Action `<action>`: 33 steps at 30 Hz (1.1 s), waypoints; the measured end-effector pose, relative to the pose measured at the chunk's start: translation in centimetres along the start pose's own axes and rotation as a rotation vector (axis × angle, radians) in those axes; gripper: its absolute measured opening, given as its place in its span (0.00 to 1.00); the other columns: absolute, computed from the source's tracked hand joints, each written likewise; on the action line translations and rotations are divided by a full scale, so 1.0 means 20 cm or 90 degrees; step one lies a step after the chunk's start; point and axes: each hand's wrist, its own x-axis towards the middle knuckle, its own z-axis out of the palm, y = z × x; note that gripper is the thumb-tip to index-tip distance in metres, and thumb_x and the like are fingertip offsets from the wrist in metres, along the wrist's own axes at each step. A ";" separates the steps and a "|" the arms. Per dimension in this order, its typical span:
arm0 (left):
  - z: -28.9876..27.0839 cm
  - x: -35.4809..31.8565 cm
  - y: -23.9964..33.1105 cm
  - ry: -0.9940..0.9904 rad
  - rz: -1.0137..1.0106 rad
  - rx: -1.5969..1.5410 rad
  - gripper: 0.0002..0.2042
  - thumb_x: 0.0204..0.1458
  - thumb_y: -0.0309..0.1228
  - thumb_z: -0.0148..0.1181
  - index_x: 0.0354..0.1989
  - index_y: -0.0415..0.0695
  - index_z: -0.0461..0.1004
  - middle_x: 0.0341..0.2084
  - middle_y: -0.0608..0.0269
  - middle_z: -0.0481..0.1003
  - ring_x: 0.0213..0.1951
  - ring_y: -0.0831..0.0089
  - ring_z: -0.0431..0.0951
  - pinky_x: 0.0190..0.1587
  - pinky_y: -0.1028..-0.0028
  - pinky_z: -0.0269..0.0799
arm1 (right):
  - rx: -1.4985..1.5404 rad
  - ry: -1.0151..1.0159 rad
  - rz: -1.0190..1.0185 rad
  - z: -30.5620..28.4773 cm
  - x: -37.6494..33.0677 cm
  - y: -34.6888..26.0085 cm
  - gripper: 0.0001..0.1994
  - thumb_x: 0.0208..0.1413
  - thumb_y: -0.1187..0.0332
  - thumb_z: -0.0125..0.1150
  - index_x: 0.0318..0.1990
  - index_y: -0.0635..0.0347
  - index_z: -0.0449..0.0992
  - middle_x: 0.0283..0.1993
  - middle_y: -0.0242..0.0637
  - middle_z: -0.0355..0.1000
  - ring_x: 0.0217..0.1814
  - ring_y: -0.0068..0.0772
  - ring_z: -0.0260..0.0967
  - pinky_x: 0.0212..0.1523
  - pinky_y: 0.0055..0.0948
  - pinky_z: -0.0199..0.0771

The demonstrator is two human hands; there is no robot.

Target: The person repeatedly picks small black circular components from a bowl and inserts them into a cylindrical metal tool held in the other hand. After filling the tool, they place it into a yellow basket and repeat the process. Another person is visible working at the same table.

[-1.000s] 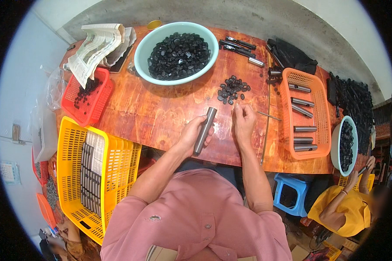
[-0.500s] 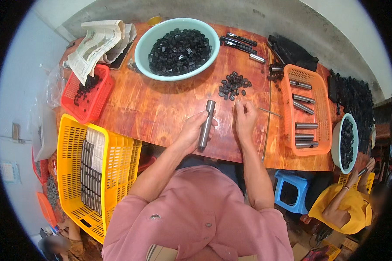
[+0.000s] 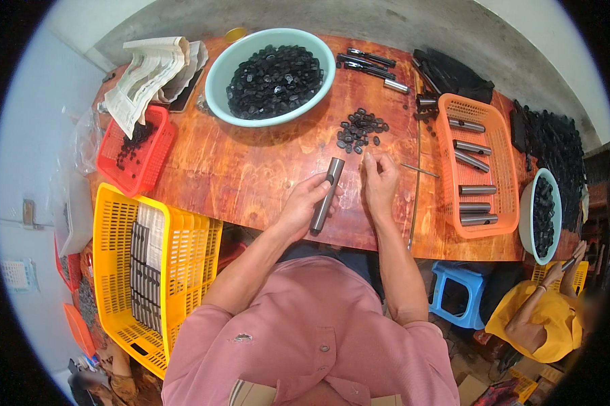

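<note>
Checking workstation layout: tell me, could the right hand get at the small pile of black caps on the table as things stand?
Probably yes. The right hand rests just below the pile of black caps, with only bare wooden table between them. The left hand holds the metal tube off to the side.

The left hand (image 3: 303, 203) wraps the middle of the metal tube (image 3: 325, 195), hiding that stretch of it. Whether the right hand (image 3: 381, 181) pinches anything between its fingertips is too small to tell. The person's chest and shoulders cover the near edge of the surface (image 3: 251, 169). The black pieces in the bowl (image 3: 218, 81) blur into one dark mass. A co-worker in yellow (image 3: 542, 321) is cut off by the dark rim at lower right.
</note>
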 end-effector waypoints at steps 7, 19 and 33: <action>0.02 0.01 0.01 -0.011 -0.007 -0.042 0.17 0.70 0.35 0.51 0.60 0.37 0.70 0.39 0.60 0.77 0.34 0.73 0.78 0.35 0.73 0.77 | 0.005 0.007 -0.018 0.00 -0.01 -0.03 0.10 0.59 0.73 0.65 0.28 0.69 0.75 0.28 0.39 0.69 0.30 0.31 0.66 0.33 0.32 0.66; 0.04 0.02 0.04 0.045 -0.076 -0.036 0.20 0.72 0.44 0.44 0.51 0.38 0.74 0.29 0.65 0.75 0.24 0.76 0.74 0.26 0.74 0.72 | -0.023 -0.002 -0.020 0.00 0.00 -0.02 0.11 0.59 0.72 0.66 0.27 0.69 0.74 0.27 0.40 0.68 0.30 0.33 0.65 0.35 0.33 0.66; 0.02 0.03 0.03 -0.057 -0.126 -0.141 0.20 0.70 0.44 0.46 0.56 0.40 0.72 0.33 0.62 0.77 0.29 0.71 0.76 0.33 0.71 0.75 | -0.016 -0.011 -0.003 -0.01 -0.01 -0.02 0.11 0.60 0.72 0.65 0.29 0.69 0.74 0.28 0.40 0.69 0.31 0.33 0.67 0.35 0.33 0.67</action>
